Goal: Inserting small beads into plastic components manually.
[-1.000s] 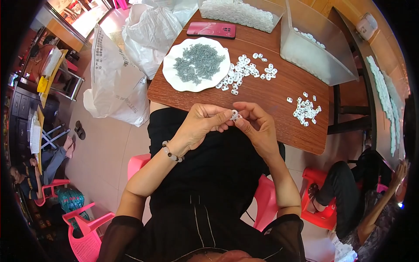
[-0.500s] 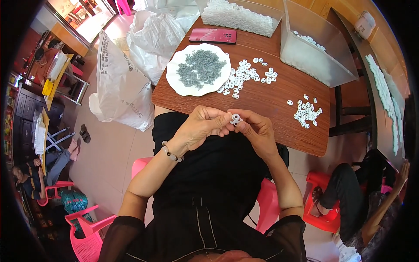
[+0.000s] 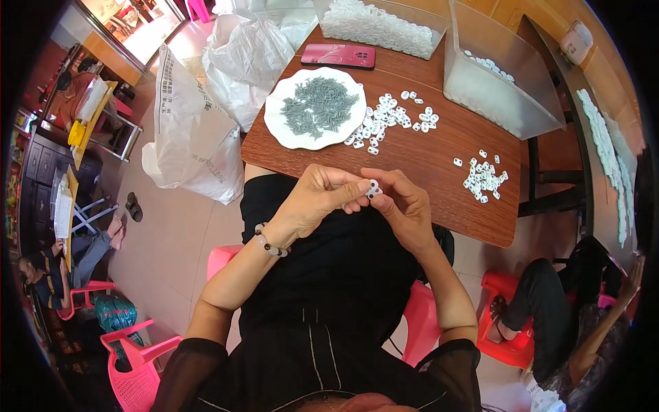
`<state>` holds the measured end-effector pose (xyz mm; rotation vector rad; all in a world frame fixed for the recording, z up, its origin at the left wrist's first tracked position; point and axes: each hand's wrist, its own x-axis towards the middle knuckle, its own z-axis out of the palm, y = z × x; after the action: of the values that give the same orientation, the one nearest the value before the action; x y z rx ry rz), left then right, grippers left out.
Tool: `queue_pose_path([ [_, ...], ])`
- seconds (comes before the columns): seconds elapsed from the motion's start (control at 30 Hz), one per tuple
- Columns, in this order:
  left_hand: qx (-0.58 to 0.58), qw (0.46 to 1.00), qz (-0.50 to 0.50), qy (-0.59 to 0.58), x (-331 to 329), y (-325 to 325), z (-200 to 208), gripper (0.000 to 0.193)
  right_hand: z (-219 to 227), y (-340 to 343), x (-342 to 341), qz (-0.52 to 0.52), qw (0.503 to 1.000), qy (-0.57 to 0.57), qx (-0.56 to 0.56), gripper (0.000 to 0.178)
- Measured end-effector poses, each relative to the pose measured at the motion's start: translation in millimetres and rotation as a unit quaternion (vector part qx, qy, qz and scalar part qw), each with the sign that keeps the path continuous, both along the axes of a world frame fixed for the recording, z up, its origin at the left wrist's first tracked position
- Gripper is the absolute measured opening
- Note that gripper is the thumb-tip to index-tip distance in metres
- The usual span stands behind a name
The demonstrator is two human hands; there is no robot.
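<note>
Sheer black sleeves (image 3: 195, 364), beaded bracelet (image 3: 263, 239)

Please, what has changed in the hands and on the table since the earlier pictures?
Between the left hand and right hand, the small white part appears slightly turned, its dark holes now plainer. Nothing new was gripped or released. The plate, phone and loose white pieces stay in place on the table; the view only shifted slightly.

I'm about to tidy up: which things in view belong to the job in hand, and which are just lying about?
Likely the job's:
- small white holed plastic pieces, between left fingers and right fingers
- small grey rod-shaped pieces on a scalloped white plate
- clear rectangular plastic bins

Probably just lying about:
- rectangular pink-red phone
- dark slippers
</note>
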<state>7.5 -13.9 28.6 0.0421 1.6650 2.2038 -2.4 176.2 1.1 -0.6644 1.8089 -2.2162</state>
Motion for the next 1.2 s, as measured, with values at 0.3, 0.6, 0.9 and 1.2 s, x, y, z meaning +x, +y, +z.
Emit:
queue_pose_path([
  [0.3,0.001,1.0,-0.002,0.011,7,3,3,0.019,0,-4,-1,0.0,0.993,0.117,0.003,0.038],
  [0.6,0.056,0.998,0.029,-0.004,16,11,5,0.018,1,-8,5,-0.038,0.988,0.148,0.024,0.039],
  [0.9,0.079,0.996,0.04,-0.032,21,9,0,0.021,-2,-11,8,-0.032,0.993,0.114,-0.01,0.037],
  [1.2,0.11,0.991,0.046,-0.068,26,8,1,0.015,2,-13,11,-0.037,0.993,0.113,-0.008,0.036],
])
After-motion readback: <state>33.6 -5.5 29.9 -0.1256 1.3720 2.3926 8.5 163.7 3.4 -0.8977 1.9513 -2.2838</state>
